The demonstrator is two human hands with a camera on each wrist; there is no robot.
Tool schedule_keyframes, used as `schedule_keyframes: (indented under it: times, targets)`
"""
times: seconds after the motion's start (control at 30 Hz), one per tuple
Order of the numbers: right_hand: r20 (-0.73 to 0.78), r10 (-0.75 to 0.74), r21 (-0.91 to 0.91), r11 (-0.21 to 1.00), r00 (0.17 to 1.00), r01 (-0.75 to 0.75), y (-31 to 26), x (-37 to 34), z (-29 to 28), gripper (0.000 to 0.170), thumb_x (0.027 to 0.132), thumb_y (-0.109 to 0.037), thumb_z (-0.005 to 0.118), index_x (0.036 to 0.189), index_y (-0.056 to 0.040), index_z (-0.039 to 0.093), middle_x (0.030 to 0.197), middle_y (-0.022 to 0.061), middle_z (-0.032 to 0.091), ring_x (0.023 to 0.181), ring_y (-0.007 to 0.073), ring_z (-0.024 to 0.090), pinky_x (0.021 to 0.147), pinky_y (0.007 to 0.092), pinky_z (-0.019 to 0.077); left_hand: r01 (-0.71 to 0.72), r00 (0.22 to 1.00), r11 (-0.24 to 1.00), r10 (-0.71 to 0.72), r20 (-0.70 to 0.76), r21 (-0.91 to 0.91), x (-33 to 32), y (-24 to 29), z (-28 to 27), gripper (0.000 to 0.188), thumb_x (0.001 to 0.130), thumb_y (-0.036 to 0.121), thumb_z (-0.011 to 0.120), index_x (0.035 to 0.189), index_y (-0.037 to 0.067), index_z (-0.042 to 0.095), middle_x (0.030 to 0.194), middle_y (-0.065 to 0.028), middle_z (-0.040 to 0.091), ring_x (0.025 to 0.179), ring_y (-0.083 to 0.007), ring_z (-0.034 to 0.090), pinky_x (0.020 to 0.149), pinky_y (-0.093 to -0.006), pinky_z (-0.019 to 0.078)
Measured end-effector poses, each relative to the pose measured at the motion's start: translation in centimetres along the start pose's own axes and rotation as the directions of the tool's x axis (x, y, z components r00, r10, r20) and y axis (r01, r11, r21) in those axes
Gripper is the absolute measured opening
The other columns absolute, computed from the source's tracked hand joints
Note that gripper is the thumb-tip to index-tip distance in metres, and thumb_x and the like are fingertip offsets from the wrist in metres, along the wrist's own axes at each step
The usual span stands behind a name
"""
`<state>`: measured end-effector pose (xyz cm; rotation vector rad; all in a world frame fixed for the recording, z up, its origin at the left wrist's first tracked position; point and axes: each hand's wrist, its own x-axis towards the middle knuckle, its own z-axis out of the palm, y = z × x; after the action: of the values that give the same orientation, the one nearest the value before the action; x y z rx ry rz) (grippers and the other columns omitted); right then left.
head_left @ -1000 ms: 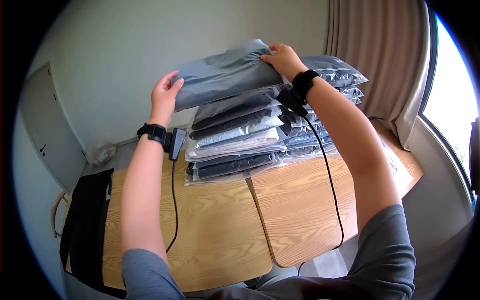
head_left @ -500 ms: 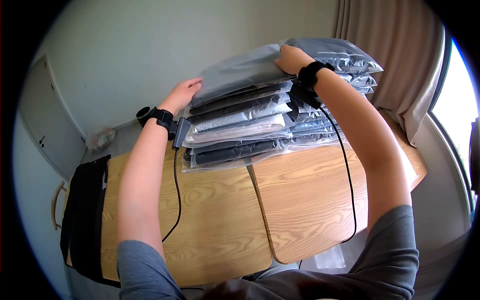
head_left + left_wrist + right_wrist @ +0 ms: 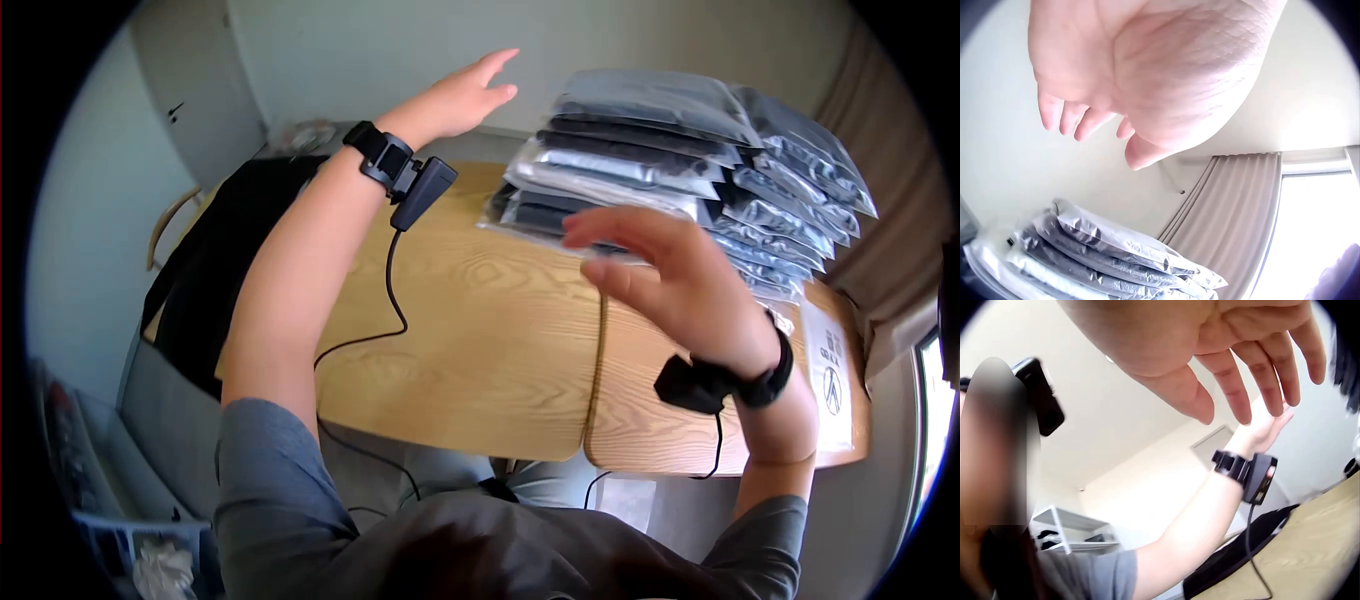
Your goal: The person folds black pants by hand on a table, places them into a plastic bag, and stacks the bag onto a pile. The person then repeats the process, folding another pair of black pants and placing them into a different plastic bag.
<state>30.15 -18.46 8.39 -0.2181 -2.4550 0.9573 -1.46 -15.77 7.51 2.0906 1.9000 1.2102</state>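
Note:
Clothes folded in clear plastic bags lie in two stacks at the far right of the table. On top of the left stack (image 3: 620, 180) rests a grey bagged garment (image 3: 655, 100); the right stack (image 3: 800, 190) stands against it. My left hand (image 3: 465, 98) is raised over the table's far side, left of the stacks, fingers extended and holding nothing. Its palm (image 3: 1147, 69) fills the top of the left wrist view. Nearer to me, my right hand (image 3: 680, 275) hovers in front of the stacks, blurred, fingers loosely bent, nothing in it. In the right wrist view its fingers (image 3: 1229, 381) spread apart.
Black cloth (image 3: 235, 250) hangs over the table's left end, beside a wooden chair (image 3: 172, 225). A printed plastic bag (image 3: 828, 390) lies on the right edge. A cable (image 3: 395, 290) trails from the left wrist camera. A seam divides the wooden tabletop (image 3: 480, 330).
Both hands have let go of the grey bagged garment, which now lies on the left stack. The hands have drawn away from it, and the head view has swung left.

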Motion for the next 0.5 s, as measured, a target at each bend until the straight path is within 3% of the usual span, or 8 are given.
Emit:
schedule_keyframes:
  times: [0.03,0.13,0.2,0.23,0.27,0.37,0.4,0.5]
  targets:
    - [0.027,-0.081,-0.025,0.996,0.996,0.082,-1.1,-0.9,1.6,0.022,0.083,-0.016,0.064,0.102,-0.0034,0.064,0.11,0.0145,0.063,0.103,0.0275,0.059,0.091,0.0338,0.0451,-0.075,0.997,0.993,0.074,0.015,0.094,-1.8,0.2,-1.5,0.054,0.097,0.028,0.047,0.145,0.012,0.028,0.141,-0.0189,0.039,0.131,-0.0271,0.039,0.106,-0.0359,0.0306]
    - [0.166,-0.116,0.239,0.968,0.979,0.075,-1.7,-2.8,5.5,0.019,0.086,-0.011,0.063,0.103,-0.0032,0.064,0.119,0.014,0.06,0.116,0.0254,0.054,0.098,0.034,0.0393,-0.054,0.998,0.981,0.055,0.002,0.185,-8.8,1.4,-8.1,0.053,0.096,0.026,0.048,0.145,0.015,0.029,0.141,-0.0173,0.04,0.131,-0.0265,0.038,0.106,-0.0362,0.0309]
    - [0.184,-0.134,0.312,0.947,0.974,0.071,-0.6,-3.5,8.6,0.019,0.088,-0.008,0.06,0.105,-0.0025,0.063,0.118,0.0114,0.06,0.114,0.0233,0.054,0.097,0.032,0.0397,0.067,0.998,0.942,-0.06,-0.031,0.33,-13.8,1.8,-13.1,0.052,0.096,0.025,0.048,0.144,0.017,0.031,0.14,-0.0155,0.041,0.131,-0.0255,0.038,0.106,-0.0356,0.0311]
    - [0.204,0.057,0.493,0.856,0.977,-0.153,0.5,-3.9,10.6,0.019,0.089,-0.007,0.058,0.107,-0.0018,0.061,0.115,0.0098,0.061,0.111,0.0214,0.055,0.096,0.0312,0.0404,0.193,0.981,0.913,-0.172,-0.091,0.358,-16.4,1.7,-15.2,0.05,0.096,0.023,0.049,0.143,0.016,0.034,0.139,-0.0146,0.043,0.13,-0.0243,0.039,0.106,-0.035,0.0315]
    - [0.274,0.24,0.634,0.683,0.931,-0.363,1.7,-4.5,12.8,0.019,0.089,-0.006,0.056,0.108,-0.001,0.06,0.113,0.0082,0.061,0.108,0.0195,0.055,0.094,0.0304,0.0412,0.27,0.963,0.888,-0.24,-0.124,0.373,-18.9,0.5,-17.7,0.049,0.096,0.022,0.049,0.142,0.016,0.035,0.138,-0.0146,0.044,0.13,-0.0235,0.04,0.105,-0.0348,0.0318]
    - [0.386,0.364,0.732,0.438,0.847,-0.522,6.8,-6.9,19.2,0.019,0.09,-0.005,0.054,0.108,0.0003,0.057,0.105,0.0063,0.062,0.1,0.0138,0.056,0.09,0.0267,0.0426,0.551,0.834,0.765,-0.495,-0.243,0.335,-27.3,-3.0,-22.9,0.047,0.095,0.024,0.05,0.138,0.01,0.039,0.134,-0.0163,0.049,0.124,-0.0262,0.047,0.102,-0.0344,0.0365]
    - [0.43,0.406,0.745,0.346,0.807,-0.571,7.4,-7.7,21.1,0.019,0.091,-0.006,0.053,0.108,0.0008,0.056,0.102,0.0063,0.062,0.097,0.012,0.056,0.088,0.0247,0.0424,0.646,0.759,0.733,-0.585,-0.287,0.213,-33.2,-8.1,-25.2,0.044,0.093,0.02,0.053,0.134,0.006,0.045,0.122,-0.0155,0.057,0.113,-0.0227,0.054,0.097,-0.0329,0.0408]
    - [0.403,0.467,0.77,0.291,0.787,-0.568,7.6,-8.7,22.1,0.018,0.091,-0.007,0.052,0.107,-0.0002,0.056,0.103,0.0071,0.062,0.096,0.0136,0.056,0.087,0.0248,0.0421,0.726,0.679,0.65,-0.63,-0.377,0.223,-41.0,-13.6,-25.2,0.036,0.088,0.015,0.06,0.12,0.0,0.054,0.1,-0.0114,0.063,0.093,-0.0184,0.058,0.084,-0.0298,0.0467]
